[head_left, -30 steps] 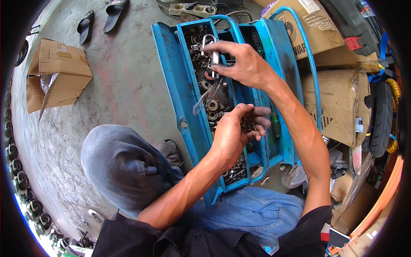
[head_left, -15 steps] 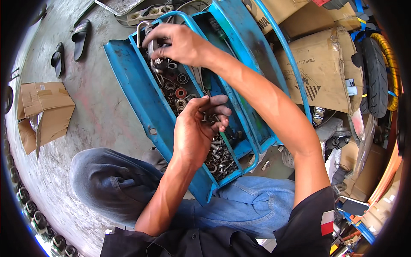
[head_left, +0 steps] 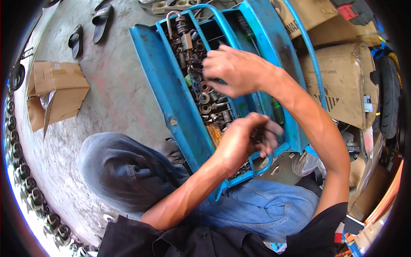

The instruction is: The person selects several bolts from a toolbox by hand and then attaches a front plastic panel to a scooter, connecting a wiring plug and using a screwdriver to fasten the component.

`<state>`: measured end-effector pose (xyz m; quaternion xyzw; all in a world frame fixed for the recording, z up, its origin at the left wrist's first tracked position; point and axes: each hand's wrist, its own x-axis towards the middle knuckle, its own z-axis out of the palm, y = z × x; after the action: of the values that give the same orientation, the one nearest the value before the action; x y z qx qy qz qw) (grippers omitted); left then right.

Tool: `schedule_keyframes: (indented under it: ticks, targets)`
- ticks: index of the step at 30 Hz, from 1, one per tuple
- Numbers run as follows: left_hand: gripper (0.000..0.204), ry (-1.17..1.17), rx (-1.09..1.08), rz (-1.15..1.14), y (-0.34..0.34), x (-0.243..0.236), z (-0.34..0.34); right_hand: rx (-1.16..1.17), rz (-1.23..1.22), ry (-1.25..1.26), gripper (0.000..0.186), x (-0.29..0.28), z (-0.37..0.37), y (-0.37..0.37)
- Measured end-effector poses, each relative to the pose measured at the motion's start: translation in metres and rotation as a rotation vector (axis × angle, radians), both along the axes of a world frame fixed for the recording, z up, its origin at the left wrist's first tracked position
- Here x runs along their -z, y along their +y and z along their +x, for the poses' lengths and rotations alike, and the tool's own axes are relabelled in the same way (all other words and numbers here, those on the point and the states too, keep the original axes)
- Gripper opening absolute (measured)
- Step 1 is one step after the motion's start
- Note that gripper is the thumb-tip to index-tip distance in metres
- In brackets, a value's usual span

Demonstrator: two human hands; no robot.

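Note:
My left hand (head_left: 246, 137) is cupped over the near end of the blue metal toolbox (head_left: 150, 73), its fingers curled around a few small screws (head_left: 256, 138) that show only blurred. Above the toolbox's long parts tray is my right hand (head_left: 233, 70), with bent fingers smeared by motion; whether it grips anything is hidden. Bearings (head_left: 204, 98), springs and dark metal parts fill the tray beside it. Toward the tray's far end lies a metal fitting (head_left: 186, 40) next to a bent metal tube (head_left: 170, 25).
The toolbox's blue carry bar (head_left: 310, 47) runs along its right side. A green-handled screwdriver (head_left: 277, 111) lies in a right compartment. Cardboard boxes (head_left: 338, 77) and a tyre (head_left: 388, 103) stand at right. An opened carton (head_left: 58, 90) and black slippers (head_left: 102, 21) are on the floor at left.
My right hand has left the metal fitting at the far end and moved nearer, over the middle of the tray. My left hand has shifted right and nearer. The whole view has shifted.

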<state>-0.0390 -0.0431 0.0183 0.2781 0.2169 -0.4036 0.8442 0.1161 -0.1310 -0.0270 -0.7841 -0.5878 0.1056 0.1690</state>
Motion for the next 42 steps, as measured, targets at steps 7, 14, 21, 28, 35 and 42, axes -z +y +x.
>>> schedule_keyframes:
  ticks: [7, 14, 21, 28, 35, 42]
  targets:
    - [0.043, -0.095, 0.121, -0.061, -0.011, 0.005, -0.005, 0.126, 0.053, -0.093, 0.035, 0.027, -0.025, 0.006]
    - [0.044, -0.113, 0.111, -0.032, -0.016, 0.004, -0.009, 0.226, 0.161, -0.125, 0.048, 0.033, -0.032, 0.008]
    - [0.046, -0.142, 0.159, -0.055, -0.025, 0.001, -0.014, 0.215, 0.015, -0.206, 0.043, 0.041, -0.056, -0.002]
    - [0.047, -0.167, 0.251, -0.088, -0.039, 0.003, -0.027, 0.020, -0.134, 0.131, 0.030, 0.006, -0.043, -0.016]
    - [0.046, -0.154, 0.200, -0.024, -0.046, 0.006, -0.025, 0.244, 0.139, -0.270, 0.023, 0.022, -0.046, -0.014]
    - [0.044, -0.211, 0.258, 0.002, -0.049, 0.006, -0.029, 0.029, 0.036, 0.098, 0.025, -0.002, -0.074, -0.028]
